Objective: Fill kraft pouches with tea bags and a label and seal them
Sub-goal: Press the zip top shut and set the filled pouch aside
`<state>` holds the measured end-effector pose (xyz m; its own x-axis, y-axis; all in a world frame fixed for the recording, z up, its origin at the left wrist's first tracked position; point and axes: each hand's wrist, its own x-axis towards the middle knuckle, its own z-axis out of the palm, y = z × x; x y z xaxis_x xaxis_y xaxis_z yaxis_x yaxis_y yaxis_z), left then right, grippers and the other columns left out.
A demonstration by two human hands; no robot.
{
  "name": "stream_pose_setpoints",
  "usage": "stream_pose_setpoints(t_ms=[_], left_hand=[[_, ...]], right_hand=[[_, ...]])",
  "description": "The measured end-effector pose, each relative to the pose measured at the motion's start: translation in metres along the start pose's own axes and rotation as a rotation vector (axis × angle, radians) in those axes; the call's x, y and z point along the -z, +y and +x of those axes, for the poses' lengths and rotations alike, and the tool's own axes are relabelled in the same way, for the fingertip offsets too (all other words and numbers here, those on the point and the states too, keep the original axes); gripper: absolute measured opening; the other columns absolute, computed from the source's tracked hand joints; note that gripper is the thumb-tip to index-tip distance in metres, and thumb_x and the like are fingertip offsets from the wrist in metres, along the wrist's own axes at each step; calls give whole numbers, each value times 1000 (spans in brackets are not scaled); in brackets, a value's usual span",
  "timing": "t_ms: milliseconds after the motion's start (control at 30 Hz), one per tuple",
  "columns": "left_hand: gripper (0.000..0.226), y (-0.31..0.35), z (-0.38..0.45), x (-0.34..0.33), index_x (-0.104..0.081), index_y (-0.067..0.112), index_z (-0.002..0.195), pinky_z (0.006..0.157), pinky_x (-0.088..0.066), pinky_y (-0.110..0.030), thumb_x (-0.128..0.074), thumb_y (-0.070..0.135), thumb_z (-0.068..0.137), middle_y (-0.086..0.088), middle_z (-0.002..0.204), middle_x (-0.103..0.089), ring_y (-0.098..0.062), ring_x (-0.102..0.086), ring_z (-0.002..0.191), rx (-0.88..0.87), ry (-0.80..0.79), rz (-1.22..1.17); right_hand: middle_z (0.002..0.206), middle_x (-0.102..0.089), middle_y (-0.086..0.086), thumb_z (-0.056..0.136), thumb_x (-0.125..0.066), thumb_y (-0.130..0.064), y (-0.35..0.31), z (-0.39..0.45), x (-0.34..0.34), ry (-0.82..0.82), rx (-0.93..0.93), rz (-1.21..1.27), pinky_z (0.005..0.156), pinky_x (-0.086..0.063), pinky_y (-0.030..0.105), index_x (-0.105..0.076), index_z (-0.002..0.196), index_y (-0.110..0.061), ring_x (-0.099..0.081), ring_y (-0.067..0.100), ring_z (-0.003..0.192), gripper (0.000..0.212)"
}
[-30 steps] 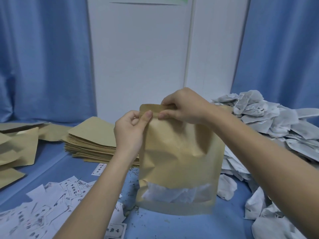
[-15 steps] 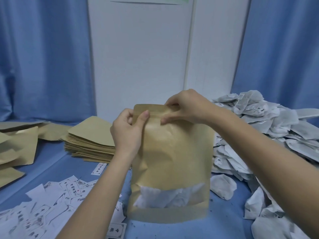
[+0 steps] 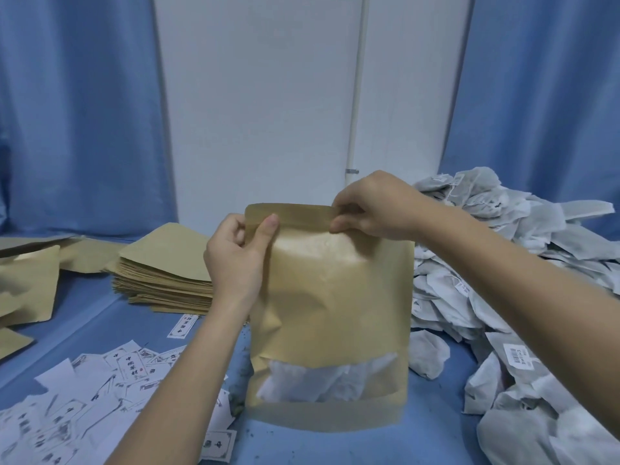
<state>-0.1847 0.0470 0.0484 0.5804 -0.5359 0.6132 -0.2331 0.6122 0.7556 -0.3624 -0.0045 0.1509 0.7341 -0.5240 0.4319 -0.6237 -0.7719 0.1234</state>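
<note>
Pinching the filled pouch (image 3: 330, 297) top at 12 o'clock, left hand (image 3: 235, 260) and right hand (image 3: 372, 206) have sealing left.

Blue-covered table (image 3: 100, 317) carries everything. Stack of flat kraft pouches (image 3: 164, 280) at back left, more loose kraft pouches (image 3: 27, 280) at far left edge; scattered white printed labels (image 3: 84, 397) across near left. Large heap of white tea bags (image 3: 520, 263) along right side, and one filled kraft pouch (image 3: 335, 313) stands upright at centre, tea bags showing through its clear window.
</note>
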Motion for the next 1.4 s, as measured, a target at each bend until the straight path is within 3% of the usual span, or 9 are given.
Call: stream_pose_setpoints(t_ms=[133, 233, 433, 533, 667, 1033, 1133, 1233, 1400], left_hand=[[23, 9, 4, -3, -70, 22, 77, 59, -49, -16, -86, 28, 62, 11, 76, -73, -3, -65, 68, 139, -176, -18], [18, 15, 5, -9, -72, 25, 72, 62, -51, -19, -87, 25, 62, 12, 76, -73, -2, -65, 68, 111, -152, 40], [16, 15, 1, -8, -72, 24, 70, 74, -53, -34, -86, 20, 63, 10, 74, -73, -8, -66, 70, 112, -113, 55], [17, 14, 3, -4, -71, 24, 69, 77, -54, -36, -87, 20, 63, 10, 75, -73, -9, -67, 73, 126, -79, 49], [18, 13, 3, -2, -70, 21, 67, 77, -53, -41, -87, 22, 62, 8, 73, -73, -13, -66, 73, 110, -78, 65], [19, 4, 6, 5, -73, 32, 65, 77, -55, -35, -87, 19, 61, 9, 76, -74, -10, -67, 75, 160, -60, -24], [21, 5, 5, 6, -74, 34, 66, 68, -53, -20, -86, 19, 59, 11, 78, -74, -4, -69, 74, 159, -66, -60], [20, 6, 5, 5, -75, 32, 67, 65, -52, -16, -86, 16, 60, 10, 79, -74, -5, -69, 74, 165, -73, -81], [22, 7, 2, -1, -73, 32, 65, 70, -53, -25, -85, 14, 64, 11, 78, -74, -5, -69, 74, 141, -91, -62]], right_hand=[[73, -63, -2, 83, -64, -43, 4, -6, -1, 12, -19, 108, 68, -43, 33, -67, 81, -19, -52, 12, 69, 24], [59, -48, -5, 84, -63, -42, -1, -2, 0, 49, -31, 147, 61, -36, 30, -62, 70, -19, -41, 10, 60, 27], [89, -65, -3, 89, -57, -39, -9, 5, -11, 53, -12, 18, 72, -44, 33, -65, 91, -20, -52, 16, 86, 21], [83, -62, 2, 87, -58, -44, 2, 2, 1, -34, -7, -13, 65, -39, 32, -62, 89, -10, -50, 19, 79, 34], [75, -56, -1, 89, -57, -38, 8, -4, -2, -28, 29, -19, 66, -38, 32, -55, 79, -14, -46, 17, 74, 27], [82, -62, -6, 81, -59, -52, 25, -17, -15, 101, 27, 21, 71, -42, 32, -64, 93, -19, -56, 18, 84, 36], [54, -36, -9, 68, -60, -63, 34, -20, -14, 196, 1, -10, 58, -28, 29, -39, 58, -24, -40, 20, 61, 45], [52, -28, -8, 69, -63, -61, 34, -20, -18, 229, 4, -14, 55, -22, 30, -18, 56, -25, -34, 23, 58, 59], [60, -47, -7, 59, -39, -83, 22, -13, -20, 219, -42, -84, 51, -25, 28, -48, 69, -22, -43, 19, 65, 62]])
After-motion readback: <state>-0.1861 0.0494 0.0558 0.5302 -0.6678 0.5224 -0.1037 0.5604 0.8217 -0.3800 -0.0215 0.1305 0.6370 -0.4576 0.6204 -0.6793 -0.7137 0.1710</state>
